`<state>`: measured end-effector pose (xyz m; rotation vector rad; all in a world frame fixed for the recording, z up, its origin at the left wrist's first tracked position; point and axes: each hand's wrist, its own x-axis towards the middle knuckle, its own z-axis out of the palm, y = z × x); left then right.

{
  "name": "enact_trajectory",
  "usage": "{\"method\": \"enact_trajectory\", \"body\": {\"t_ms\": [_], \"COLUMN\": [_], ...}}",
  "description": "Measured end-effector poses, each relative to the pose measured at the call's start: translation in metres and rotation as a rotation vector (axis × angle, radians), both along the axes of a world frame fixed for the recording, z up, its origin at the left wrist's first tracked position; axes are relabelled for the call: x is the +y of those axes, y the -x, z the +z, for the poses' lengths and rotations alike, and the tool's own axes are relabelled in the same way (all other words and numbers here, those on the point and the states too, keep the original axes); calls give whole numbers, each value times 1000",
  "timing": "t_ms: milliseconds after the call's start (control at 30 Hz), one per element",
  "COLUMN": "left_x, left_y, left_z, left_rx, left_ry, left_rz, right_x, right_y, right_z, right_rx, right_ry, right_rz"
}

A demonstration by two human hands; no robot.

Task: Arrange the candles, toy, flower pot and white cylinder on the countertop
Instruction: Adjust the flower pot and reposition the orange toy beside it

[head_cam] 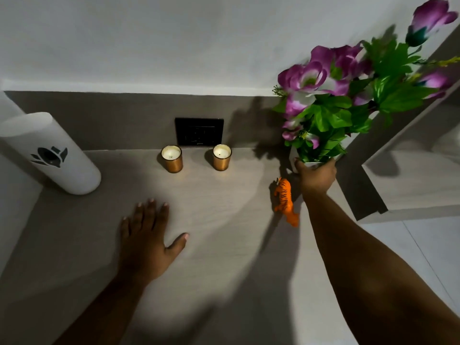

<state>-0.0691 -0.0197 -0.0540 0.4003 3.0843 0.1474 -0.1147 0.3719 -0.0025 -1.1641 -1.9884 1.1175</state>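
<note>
Two white candles in copper-coloured glasses, the left candle (172,159) and the right candle (222,157), stand side by side at the back of the pale countertop (224,245). A white cylinder (49,153) with a black flower mark stands at the far left. An orange toy tiger (285,200) stands at the right, just left of my right wrist. My right hand (315,176) grips the white flower pot (295,155), whose purple flowers and green leaves (348,95) lean to the right. My left hand (146,237) lies flat on the countertop, fingers apart, holding nothing.
A black wall socket (199,131) sits in the grey backsplash behind the candles. The counter ends at the right against a grey panel edge (368,195), with a lower white surface (423,245) beyond it. A white wall rises behind.
</note>
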Motion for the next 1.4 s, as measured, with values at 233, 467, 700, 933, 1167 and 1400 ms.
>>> {"method": "enact_trajectory", "body": {"t_ms": [233,467,700,933,1167,1400], "left_x": [5,4,1,1,2,-1], "left_y": [7,8,8,7,8,8], "left_z": [2,7,5,5,4,1], "left_rx": [11,-4,-19,5,18,19], "left_ry": [3,-1,-14,-28,-37,-32], "left_rz": [37,27,19,10,22,18], "right_x": [16,-15,-68,-79,-74,-75], "right_y": [15,-7,-62,-25,4,4], "right_z": [-2,19,17,20,18,21], "right_rx": [-21,-180,-550,-547,-535,-527], "right_ry": [1,42,-155,-191,-148,-110], "right_rz": [31,155,425,381,372,366]}}
